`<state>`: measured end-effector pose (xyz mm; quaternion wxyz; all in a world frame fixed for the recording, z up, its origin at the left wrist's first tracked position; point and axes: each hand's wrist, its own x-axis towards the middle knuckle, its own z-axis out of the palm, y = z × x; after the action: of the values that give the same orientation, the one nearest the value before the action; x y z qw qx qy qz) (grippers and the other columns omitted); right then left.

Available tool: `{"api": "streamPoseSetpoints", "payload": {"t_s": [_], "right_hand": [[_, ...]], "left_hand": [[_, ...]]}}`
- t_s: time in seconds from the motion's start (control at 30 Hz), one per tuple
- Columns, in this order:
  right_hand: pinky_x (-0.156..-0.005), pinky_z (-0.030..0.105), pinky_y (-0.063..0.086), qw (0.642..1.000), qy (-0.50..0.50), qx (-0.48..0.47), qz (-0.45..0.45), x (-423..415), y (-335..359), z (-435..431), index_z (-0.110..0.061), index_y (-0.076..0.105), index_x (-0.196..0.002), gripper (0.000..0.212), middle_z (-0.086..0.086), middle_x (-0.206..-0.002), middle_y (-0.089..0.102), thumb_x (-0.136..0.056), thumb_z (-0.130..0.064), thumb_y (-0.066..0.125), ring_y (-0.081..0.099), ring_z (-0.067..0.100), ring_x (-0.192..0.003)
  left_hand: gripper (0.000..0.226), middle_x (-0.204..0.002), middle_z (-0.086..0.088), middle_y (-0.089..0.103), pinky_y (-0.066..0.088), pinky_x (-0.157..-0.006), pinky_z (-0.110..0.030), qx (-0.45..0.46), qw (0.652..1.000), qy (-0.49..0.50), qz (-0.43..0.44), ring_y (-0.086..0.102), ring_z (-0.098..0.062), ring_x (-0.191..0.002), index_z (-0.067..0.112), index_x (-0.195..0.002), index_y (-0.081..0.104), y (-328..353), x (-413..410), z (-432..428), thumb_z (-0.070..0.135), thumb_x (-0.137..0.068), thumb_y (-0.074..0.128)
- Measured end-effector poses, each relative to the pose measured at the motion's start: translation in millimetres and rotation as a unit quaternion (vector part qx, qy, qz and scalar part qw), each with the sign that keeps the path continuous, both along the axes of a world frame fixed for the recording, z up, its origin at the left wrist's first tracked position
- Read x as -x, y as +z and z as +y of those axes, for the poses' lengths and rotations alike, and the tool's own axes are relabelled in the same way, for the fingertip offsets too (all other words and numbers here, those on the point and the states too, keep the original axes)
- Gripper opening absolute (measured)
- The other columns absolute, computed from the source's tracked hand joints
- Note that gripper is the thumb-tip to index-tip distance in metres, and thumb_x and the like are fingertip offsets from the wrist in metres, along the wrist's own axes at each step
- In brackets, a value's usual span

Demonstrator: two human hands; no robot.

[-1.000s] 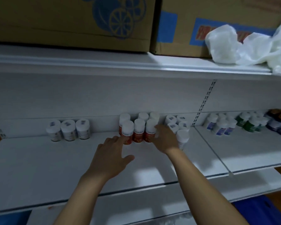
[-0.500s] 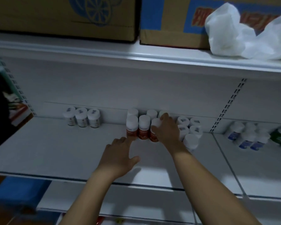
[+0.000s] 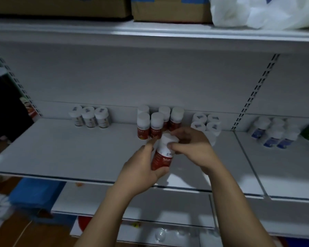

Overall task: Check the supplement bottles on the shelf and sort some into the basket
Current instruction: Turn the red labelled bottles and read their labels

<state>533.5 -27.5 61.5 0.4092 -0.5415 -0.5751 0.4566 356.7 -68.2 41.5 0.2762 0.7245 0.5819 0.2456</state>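
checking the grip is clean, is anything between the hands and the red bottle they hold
Nothing visible. The left hand grips the red bottle round its body and the right hand pinches its white cap, both touching it directly. It is held in front of the other red bottles on the shelf.

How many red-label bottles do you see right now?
6. One bottle is gripped by the left hand and right hand; two stand at the shelf front, three behind. Others may be hidden.
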Motion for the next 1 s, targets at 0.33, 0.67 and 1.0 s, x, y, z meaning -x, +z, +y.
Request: {"api": "streamPoseSetpoints", "payload": {"t_s": [0.33, 0.67, 1.0], "right_hand": [[-0.070, 0.028, 0.055, 0.979, 0.037, -0.027, 0.200, -12, 26, -32, -0.018, 0.074, -0.091, 0.031, 0.007, -0.095, 0.074, -0.061, -0.026, 0.076, 0.068, 0.020, -0.087], [-0.069, 0.021, 0.053, 0.966, 0.043, -0.015, 0.255, -7, 28, -41, -0.019, 0.072, -0.097, 0.025, 0.003, -0.097, 0.073, -0.078, -0.013, 0.058, 0.068, 0.014, -0.087], [-0.065, 0.022, 0.051, 0.964, -0.031, -0.014, 0.263, 11, 34, -40, -0.019, 0.070, -0.096, 0.015, 0.002, -0.093, 0.073, -0.087, -0.009, 0.063, 0.067, 0.012, -0.082]], "left_hand": [[0.095, -0.128, 0.029, 0.051, 0.055, -0.090, -0.030, 0.052, 0.964, -0.118, -0.232, 0.062, -0.003, -0.107, 0.063, -0.140, 0.014, 34, -4, -34, 0.048, -0.072, 0.079], [0.100, -0.110, 0.025, 0.057, 0.052, -0.071, -0.019, -0.006, 0.965, -0.067, -0.253, 0.061, -0.008, -0.087, 0.063, -0.137, 0.025, 32, -12, -36, 0.033, -0.065, 0.088], [0.118, -0.128, 0.031, 0.047, 0.046, -0.077, -0.015, -0.004, 0.975, -0.097, -0.201, 0.055, 0.001, -0.098, 0.065, -0.137, 0.017, 39, 4, -30, 0.058, -0.042, 0.087]]}}
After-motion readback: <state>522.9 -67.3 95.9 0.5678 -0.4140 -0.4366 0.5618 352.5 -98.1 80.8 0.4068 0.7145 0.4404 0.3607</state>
